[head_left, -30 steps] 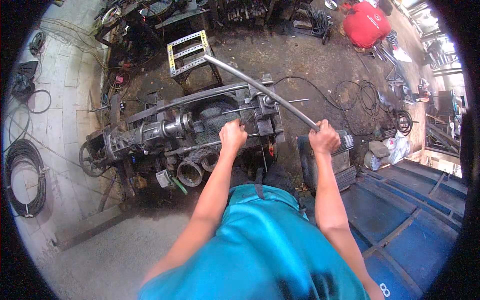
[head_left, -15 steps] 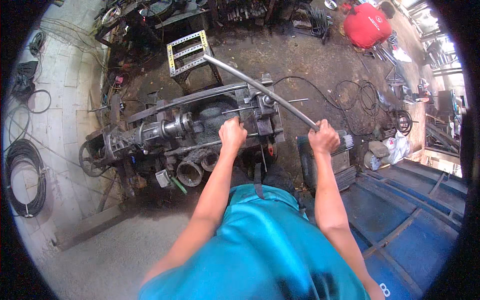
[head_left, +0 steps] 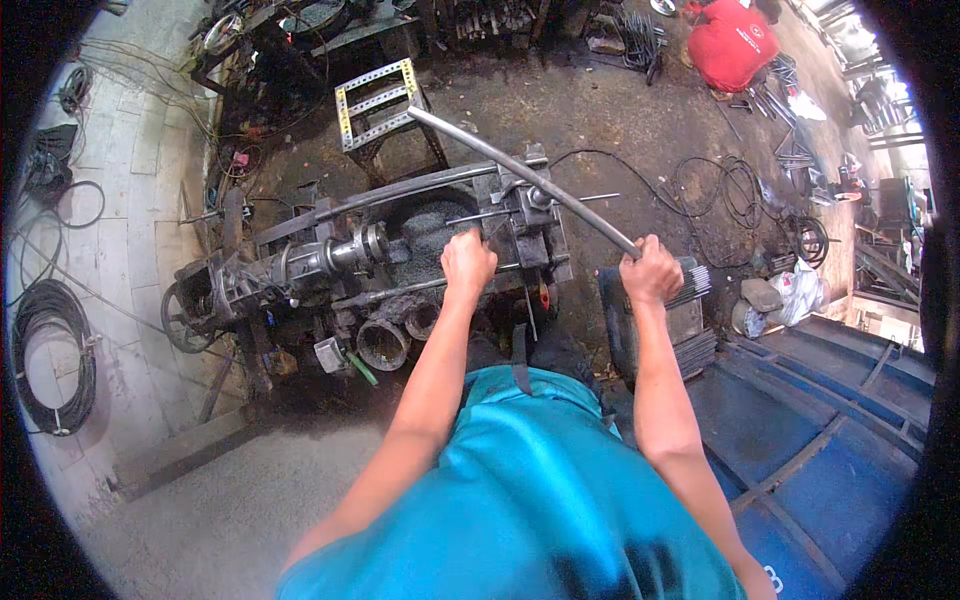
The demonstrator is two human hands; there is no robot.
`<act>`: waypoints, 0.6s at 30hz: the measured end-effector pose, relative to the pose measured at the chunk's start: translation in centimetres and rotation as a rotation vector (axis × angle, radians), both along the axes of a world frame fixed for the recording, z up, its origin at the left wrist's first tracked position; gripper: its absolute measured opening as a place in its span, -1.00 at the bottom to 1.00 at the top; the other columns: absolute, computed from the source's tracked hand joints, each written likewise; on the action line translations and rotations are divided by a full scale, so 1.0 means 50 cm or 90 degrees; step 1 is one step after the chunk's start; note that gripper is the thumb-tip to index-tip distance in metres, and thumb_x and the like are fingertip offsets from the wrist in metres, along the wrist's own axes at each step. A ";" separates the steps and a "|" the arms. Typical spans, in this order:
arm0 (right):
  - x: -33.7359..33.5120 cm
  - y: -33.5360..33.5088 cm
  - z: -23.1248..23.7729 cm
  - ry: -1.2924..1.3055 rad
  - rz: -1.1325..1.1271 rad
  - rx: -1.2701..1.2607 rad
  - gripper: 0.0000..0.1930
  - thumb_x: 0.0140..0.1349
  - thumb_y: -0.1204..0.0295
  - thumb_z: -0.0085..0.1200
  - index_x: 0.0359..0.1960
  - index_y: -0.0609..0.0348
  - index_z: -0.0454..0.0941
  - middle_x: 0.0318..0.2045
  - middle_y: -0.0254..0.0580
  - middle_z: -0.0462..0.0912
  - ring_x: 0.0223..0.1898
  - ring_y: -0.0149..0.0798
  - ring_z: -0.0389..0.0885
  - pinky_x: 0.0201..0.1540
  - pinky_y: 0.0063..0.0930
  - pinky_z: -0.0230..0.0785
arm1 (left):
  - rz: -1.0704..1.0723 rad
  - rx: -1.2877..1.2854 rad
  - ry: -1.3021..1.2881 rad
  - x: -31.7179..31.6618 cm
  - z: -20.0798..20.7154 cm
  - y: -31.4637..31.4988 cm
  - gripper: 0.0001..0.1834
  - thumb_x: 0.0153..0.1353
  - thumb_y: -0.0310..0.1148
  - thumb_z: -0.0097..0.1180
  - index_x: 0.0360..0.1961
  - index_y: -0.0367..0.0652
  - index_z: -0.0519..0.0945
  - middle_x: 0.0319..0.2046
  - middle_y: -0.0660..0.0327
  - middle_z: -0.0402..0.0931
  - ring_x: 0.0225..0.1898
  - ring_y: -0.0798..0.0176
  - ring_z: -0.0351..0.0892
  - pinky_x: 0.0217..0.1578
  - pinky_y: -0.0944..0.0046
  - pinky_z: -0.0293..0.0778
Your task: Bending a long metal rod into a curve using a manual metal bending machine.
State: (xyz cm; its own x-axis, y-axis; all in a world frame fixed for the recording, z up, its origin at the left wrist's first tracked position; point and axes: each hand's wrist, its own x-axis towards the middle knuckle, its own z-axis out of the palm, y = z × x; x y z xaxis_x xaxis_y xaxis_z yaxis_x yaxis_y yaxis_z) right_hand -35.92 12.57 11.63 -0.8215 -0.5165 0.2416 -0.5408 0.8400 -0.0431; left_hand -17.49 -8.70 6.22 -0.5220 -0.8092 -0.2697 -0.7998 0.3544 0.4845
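Observation:
My right hand (head_left: 652,270) is wrapped round the near end of a long grey metal bar (head_left: 520,172). The bar slants up to the left across the right end of a greasy machine (head_left: 330,257), passing by a bolt-like boss on its carriage (head_left: 535,225). My left hand (head_left: 468,258) is closed in a fist above the machine's bed, beside the carriage; whatever lies inside its fingers is hidden. Just beyond that fist, a thin rod (head_left: 590,198) runs through the carriage. Dark metal chips (head_left: 430,225) fill the trough between the machine's rails.
A perforated metal stand (head_left: 376,105) is behind the machine. Bundled rods (head_left: 690,285) lie by my right forearm. A black cable (head_left: 690,212) loops over the floor. A person in a red shirt (head_left: 732,45) crouches at the far right. Blue metal panels (head_left: 850,490) lie at the near right.
Both hands keep their grips and the bar stays at nearly the same slant. My right hand and the bar's near end sit very slightly further right; the whole view has shifted a little.

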 end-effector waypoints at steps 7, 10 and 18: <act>0.000 0.001 0.001 0.004 0.001 -0.010 -0.78 -0.18 0.35 0.23 -0.46 -0.02 0.47 -0.54 -0.22 0.61 -0.45 -0.09 0.62 -0.35 -0.17 0.44 | 0.113 0.003 0.125 0.003 -0.036 0.004 -0.77 0.05 -0.35 0.13 -0.36 -0.32 0.62 -0.38 -0.20 0.59 -0.28 -0.26 0.60 -0.19 -0.08 0.49; 0.003 -0.004 0.006 0.003 0.000 -0.001 -0.77 -0.20 0.36 0.23 -0.46 -0.03 0.47 -0.53 -0.23 0.61 -0.44 -0.10 0.62 -0.34 -0.17 0.44 | 0.298 0.053 0.171 -0.008 -0.066 0.016 -0.77 0.09 -0.32 0.19 -0.38 -0.31 0.63 -0.44 -0.07 0.63 -0.38 -0.04 0.66 -0.33 0.05 0.53; 0.004 -0.003 0.006 0.007 0.004 -0.012 -0.77 -0.22 0.36 0.23 -0.47 -0.05 0.47 -0.53 -0.25 0.61 -0.44 -0.11 0.62 -0.33 -0.17 0.44 | 0.609 0.422 0.578 -0.033 -0.105 0.024 -0.87 0.17 -0.43 0.18 -0.37 -0.32 0.62 -0.57 0.25 0.54 -0.61 0.41 0.51 -0.64 0.45 0.38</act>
State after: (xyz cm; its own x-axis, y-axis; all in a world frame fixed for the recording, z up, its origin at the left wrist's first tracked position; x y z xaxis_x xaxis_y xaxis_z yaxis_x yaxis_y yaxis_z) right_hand -35.74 12.42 11.95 -0.8154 -0.5173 0.2598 -0.5469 0.8355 -0.0529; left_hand -19.11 -7.51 0.98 -0.0611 -0.7980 -0.5995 0.0625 -0.6025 0.7956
